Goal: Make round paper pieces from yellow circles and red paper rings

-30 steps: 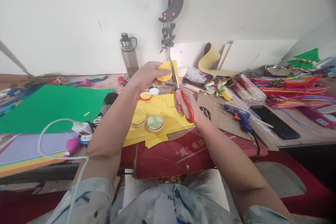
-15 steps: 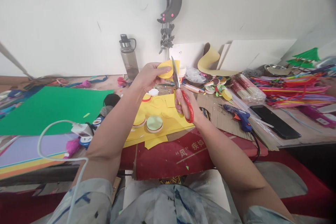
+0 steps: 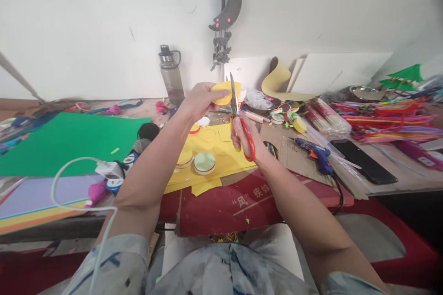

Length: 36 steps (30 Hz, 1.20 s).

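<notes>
Between the thumb and fingers of my left hand [image 3: 202,101] is a piece of yellow paper [image 3: 221,93], with a rounded edge on its left side. My right hand [image 3: 246,137] grips red-handled scissors [image 3: 249,143], blades pointing up and parted around the right part of the paper. Below both hands lie yellow sheets [image 3: 228,159], some with round outlines or cuts. On them sit a pale green round disc [image 3: 204,163] with a white and red rim, and a yellow-topped disc [image 3: 184,157] partly hidden by my left forearm.
To the left lie a green sheet [image 3: 76,143] and a power strip with a white plug [image 3: 110,170]. A bottle [image 3: 171,76] stands by the wall. On the right are a glue gun [image 3: 316,154], a phone [image 3: 363,160] and colourful pipe cleaners [image 3: 384,117].
The yellow paper has turned slightly and shifted a little right in my left hand. The scissor blades, nearly closed before, are now spread apart.
</notes>
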{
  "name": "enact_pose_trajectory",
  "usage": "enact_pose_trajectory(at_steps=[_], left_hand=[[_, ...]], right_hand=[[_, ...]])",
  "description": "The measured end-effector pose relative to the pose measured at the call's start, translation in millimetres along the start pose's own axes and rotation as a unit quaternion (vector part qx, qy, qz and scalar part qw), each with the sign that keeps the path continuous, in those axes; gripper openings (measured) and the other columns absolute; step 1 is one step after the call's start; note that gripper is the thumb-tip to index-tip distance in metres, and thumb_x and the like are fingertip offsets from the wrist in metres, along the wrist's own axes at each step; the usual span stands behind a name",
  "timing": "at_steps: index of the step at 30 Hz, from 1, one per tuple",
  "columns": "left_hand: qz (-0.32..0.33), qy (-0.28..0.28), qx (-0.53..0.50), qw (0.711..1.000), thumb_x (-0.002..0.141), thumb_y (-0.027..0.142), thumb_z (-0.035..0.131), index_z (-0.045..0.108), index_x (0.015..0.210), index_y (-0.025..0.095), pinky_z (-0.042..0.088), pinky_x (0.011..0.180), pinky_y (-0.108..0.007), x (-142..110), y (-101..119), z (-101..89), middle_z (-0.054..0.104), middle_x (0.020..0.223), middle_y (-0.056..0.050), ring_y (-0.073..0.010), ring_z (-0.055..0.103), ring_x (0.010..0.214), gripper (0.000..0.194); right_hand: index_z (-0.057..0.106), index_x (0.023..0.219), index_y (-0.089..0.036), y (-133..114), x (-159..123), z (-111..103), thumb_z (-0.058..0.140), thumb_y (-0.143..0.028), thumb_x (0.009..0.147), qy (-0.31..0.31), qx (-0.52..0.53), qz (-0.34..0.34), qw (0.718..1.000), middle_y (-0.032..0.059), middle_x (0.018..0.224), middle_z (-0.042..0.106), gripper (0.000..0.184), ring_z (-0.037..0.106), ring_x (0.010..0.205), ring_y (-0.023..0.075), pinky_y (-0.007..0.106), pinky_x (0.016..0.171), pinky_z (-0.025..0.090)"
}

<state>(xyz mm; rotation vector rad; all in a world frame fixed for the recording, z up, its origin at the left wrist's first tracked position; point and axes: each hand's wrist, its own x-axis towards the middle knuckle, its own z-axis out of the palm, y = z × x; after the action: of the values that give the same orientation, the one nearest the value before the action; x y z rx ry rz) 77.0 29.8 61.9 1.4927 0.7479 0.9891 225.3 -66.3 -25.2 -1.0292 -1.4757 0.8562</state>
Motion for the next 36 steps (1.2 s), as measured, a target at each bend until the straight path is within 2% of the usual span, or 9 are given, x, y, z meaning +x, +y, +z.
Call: enact_pose_trajectory(at_steps=[7,18,26,32,36], left_hand=[[-0.009,-0.020,-0.025,0.999,0.073,0.023,0.091,0.072,0.076,0.010,0.042,0.048,-0.016,1.5,-1.9,-1.8,0.073,0.069,-0.004,-0.0048,0.058,0.052,0.023],[-0.004,-0.022,-0.006,1.000,0.072,0.025,0.094,0.072,0.079,0.010,0.039,0.047,-0.017,1.4,-1.3,-1.8,0.072,0.068,-0.004,-0.0038,0.055,0.050,0.027],[-0.008,-0.027,0.031,0.999,0.073,0.023,0.093,0.068,0.070,0.011,0.030,0.042,-0.018,-2.1,5.9,-7.5,0.065,0.060,-0.002,-0.0025,0.045,0.045,0.028],[-0.010,-0.022,0.046,0.999,0.073,0.023,0.092,0.070,0.075,0.011,0.037,0.047,-0.019,-1.7,6.8,-11.6,0.065,0.061,-0.001,-0.0035,0.048,0.046,0.025],[-0.001,-0.012,0.034,0.999,0.073,0.023,0.092,0.072,0.077,0.011,0.035,0.046,-0.019,1.5,3.2,-12.7,0.067,0.063,-0.001,-0.0025,0.047,0.044,0.024]], right_hand=[[0.048,0.098,-0.028,-19.6,-5.9,4.8,0.054,-0.086,0.094,0.007,0.019,0.020,1.000,-0.0086,0.062,0.034,0.058,0.037,0.049,0.0117,0.027,0.044,0.035],[0.044,0.095,-0.029,-10.0,-3.8,5.5,0.059,-0.088,0.090,0.010,0.051,0.041,0.998,-0.0079,0.064,0.037,0.061,0.037,0.049,0.0106,0.026,0.041,0.033],[0.045,0.091,-0.027,-6.6,-5.0,3.5,0.057,-0.082,0.096,0.008,0.009,0.011,1.000,-0.0067,0.066,0.043,0.056,0.041,0.051,0.0104,0.026,0.043,0.035],[0.045,0.090,-0.027,0.4,-2.6,1.8,0.058,-0.084,0.094,0.012,0.005,0.010,1.000,-0.0060,0.067,0.042,0.059,0.042,0.052,0.0102,0.024,0.044,0.035],[0.046,0.090,-0.026,5.7,-1.4,0.4,0.059,-0.084,0.093,0.011,-0.001,0.008,1.000,-0.0057,0.066,0.043,0.059,0.043,0.053,0.0106,0.024,0.045,0.035]])
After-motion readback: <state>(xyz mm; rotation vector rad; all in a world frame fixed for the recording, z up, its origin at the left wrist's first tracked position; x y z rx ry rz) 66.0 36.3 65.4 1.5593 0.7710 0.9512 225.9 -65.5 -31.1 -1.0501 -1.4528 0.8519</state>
